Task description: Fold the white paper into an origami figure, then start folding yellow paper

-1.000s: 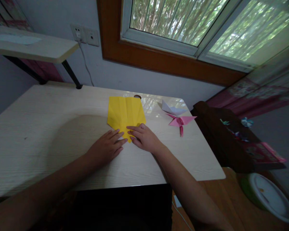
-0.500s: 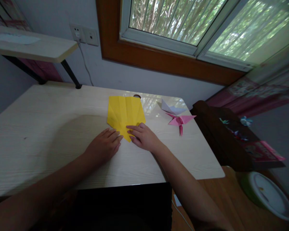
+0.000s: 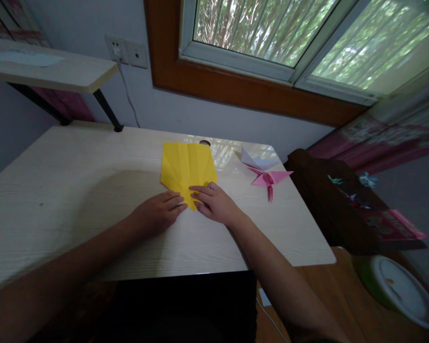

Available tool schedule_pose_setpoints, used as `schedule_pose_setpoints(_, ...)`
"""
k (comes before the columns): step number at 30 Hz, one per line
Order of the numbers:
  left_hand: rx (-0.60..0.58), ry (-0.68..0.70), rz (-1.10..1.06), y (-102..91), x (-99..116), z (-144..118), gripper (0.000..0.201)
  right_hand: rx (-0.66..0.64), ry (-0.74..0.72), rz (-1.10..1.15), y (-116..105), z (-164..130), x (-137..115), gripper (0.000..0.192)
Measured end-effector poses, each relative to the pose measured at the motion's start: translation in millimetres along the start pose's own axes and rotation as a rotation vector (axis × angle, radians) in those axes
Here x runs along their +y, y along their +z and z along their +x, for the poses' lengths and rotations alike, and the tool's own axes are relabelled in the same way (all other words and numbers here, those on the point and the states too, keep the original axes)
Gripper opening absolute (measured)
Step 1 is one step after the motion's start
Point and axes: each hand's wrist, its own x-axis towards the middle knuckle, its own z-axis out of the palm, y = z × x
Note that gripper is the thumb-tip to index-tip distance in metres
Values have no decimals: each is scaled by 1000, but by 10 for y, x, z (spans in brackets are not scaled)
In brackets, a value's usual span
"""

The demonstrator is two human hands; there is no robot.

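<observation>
A creased sheet of yellow paper (image 3: 188, 164) lies on the table, its near end folded to a point. My right hand (image 3: 214, 202) rests on the lower right of the paper, fingers stretched out and slightly apart. On the lower left edge, my left hand (image 3: 164, 209) lies with its fingers extended and the tips touching the paper near the point. Neither hand lifts the sheet. What is under the fingertips is hidden.
To the right on the table (image 3: 103, 157) lie a folded pink paper figure (image 3: 270, 180) and a folded white paper piece (image 3: 255, 161). A round dark cable hole (image 3: 205, 142) is just behind the yellow paper. A raised shelf (image 3: 53, 76) stands back left.
My left hand has shifted slightly right along the paper's edge, its fingers closer together. My right hand stays in place on the sheet. The view has moved a little.
</observation>
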Motion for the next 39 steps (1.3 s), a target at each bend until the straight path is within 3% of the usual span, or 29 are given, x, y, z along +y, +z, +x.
schedule_pose_setpoints(12, 21, 49, -65, -41, 87, 113, 31, 10, 6, 15, -9, -3, -6, 24)
schedule_pose_setpoints(20, 3, -3, -44, -53, 73, 84, 31, 5, 2, 18, -7, -5, -4, 24)
schedule_pose_setpoints(39, 29, -150, -1, -78, -505, -221, 36, 17, -2, 2, -16, -12, -5, 24)
